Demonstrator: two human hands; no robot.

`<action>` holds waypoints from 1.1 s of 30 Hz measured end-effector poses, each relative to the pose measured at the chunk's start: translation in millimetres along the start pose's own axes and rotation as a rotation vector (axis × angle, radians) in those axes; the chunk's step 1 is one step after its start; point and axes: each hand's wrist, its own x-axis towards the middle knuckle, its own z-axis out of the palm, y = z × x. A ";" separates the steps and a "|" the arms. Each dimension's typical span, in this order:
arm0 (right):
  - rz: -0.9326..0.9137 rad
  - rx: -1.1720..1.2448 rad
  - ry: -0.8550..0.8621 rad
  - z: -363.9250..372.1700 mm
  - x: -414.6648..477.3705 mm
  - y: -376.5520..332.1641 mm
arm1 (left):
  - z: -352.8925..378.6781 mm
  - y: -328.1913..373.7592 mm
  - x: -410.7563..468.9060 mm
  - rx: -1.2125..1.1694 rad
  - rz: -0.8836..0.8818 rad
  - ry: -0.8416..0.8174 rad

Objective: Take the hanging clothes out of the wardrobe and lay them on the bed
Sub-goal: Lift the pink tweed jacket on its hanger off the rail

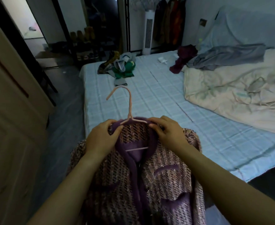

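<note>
The left hand (101, 137) and the right hand (167, 132) are bare. Behind each wrist, the left forearm (65, 184) and the right forearm (222, 176) are bare to the lower edge of the view. Whether a sleeve begins higher up cannot be told.

Home bedroom: bed (157, 101) with rumpled duvet (234, 95), hanging clothes (169, 20) at far wall, shoe rack (88, 44).

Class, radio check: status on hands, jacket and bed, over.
Gripping: left hand and right hand on purple jacket collar, at pink hanger. Held up, not yet on bed. Clothes pile far end, duvet right side; neither blocking.
</note>
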 end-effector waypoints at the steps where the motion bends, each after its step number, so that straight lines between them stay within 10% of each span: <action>1: -0.001 -0.012 -0.030 8.4 9.5 11.2 | 9.6 -7.4 12.2 0.015 -0.018 -0.024; 9: 0.073 -0.120 -0.384 75.6 78.4 93.7 | 80.0 -66.0 65.8 0.260 -0.173 -0.180; 16: -0.214 -0.168 -0.752 120.5 39.3 123.2 | 125.5 -48.0 -12.5 0.318 -0.462 -0.224; 24: -0.507 -0.128 -1.119 117.4 -6.5 74.9 | 111.9 -22.0 -127.1 0.219 -0.785 0.056; 33: -0.845 0.016 -1.051 141.7 -69.5 -61.3 | 51.3 -27.0 -251.2 0.212 -1.024 0.365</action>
